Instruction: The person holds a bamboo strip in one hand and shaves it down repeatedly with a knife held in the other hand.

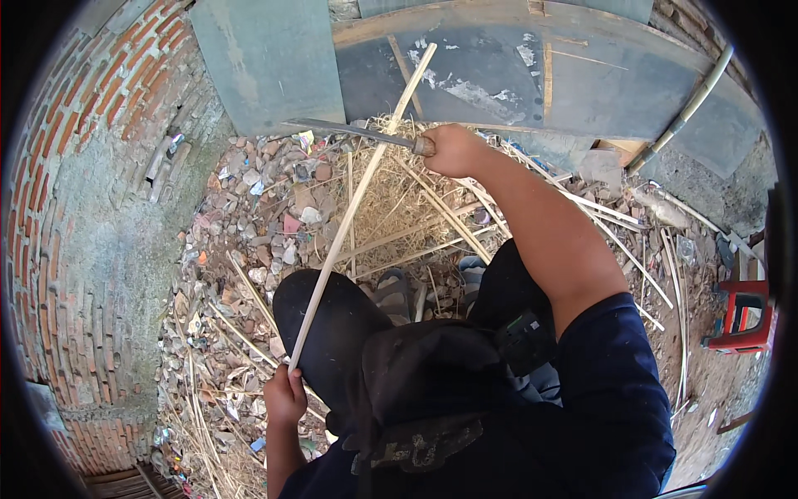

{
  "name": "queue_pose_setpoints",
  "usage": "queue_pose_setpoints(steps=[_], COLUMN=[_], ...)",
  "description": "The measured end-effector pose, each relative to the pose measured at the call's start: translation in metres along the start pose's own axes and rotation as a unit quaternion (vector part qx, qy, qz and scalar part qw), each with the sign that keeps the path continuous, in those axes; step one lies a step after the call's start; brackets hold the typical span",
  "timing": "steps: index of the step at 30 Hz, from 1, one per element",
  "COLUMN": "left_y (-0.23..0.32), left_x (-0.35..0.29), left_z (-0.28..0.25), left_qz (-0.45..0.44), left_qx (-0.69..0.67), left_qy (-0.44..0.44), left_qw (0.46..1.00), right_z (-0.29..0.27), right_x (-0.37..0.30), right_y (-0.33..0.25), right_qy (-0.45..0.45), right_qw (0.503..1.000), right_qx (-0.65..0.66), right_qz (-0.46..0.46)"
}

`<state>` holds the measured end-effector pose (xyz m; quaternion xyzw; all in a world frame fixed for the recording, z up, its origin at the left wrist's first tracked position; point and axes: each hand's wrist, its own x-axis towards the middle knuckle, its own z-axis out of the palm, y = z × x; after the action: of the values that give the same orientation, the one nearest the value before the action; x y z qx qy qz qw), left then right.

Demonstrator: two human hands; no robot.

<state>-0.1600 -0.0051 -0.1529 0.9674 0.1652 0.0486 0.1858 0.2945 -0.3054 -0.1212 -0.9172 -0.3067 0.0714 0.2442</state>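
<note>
My left hand (pixel 285 394) is closed round the near end of a long pale bamboo strip (pixel 342 230), beside my left knee. The strip slants up and away to the right, passing over my thigh, and its far end stands near the grey panels. In my right hand (pixel 455 151), arm stretched forward, is a long knife (pixel 349 130) gripped by its wooden handle. Its blade points left and crosses the strip toward the far end. Whether the edge touches the strip or only overlaps it in view, I cannot tell.
Rubble (pixel 274 195) and a heap of pale shavings (pixel 399 204) cover the ground before my feet. Several loose bamboo strips (pixel 619 241) lie at both sides. A brick wall (pixel 91 224) rises on the left, grey panels (pixel 465 79) ahead. A red stool (pixel 742 316) stands right.
</note>
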Motion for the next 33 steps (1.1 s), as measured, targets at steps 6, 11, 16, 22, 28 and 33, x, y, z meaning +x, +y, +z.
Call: queue_pose_setpoints(steps=[6, 11, 16, 22, 28, 33], left_y=[-0.003, -0.003, 0.002, 0.007, -0.007, -0.006], left_x=[-0.011, -0.002, -0.004, -0.008, -0.003, -0.001], left_z=[-0.001, 0.009, -0.006, -0.004, 0.001, -0.007], left_qz=[-0.022, 0.008, -0.011, -0.041, -0.007, -0.003], left_qx=[0.002, -0.007, -0.014, -0.027, 0.003, -0.007], left_qy=[-0.003, 0.017, -0.020, -0.007, 0.017, -0.014], left_qw=[1.000, 1.000, 1.000, 0.999, 1.000, 1.000], right_z=[-0.013, -0.005, -0.005, -0.016, -0.018, -0.026], right_x=[-0.023, -0.001, 0.002, -0.020, 0.004, -0.008], right_y=[-0.062, -0.004, -0.006, -0.072, 0.013, 0.008], right_qy=[-0.055, -0.032, 0.059, -0.036, 0.064, 0.085], right_qw=[0.992, 0.999, 0.998, 0.969, 0.993, 0.994], right_qx=[-0.038, 0.009, 0.029, -0.146, 0.076, 0.048], right_qz=[-0.107, -0.042, -0.013, -0.196, 0.056, 0.045])
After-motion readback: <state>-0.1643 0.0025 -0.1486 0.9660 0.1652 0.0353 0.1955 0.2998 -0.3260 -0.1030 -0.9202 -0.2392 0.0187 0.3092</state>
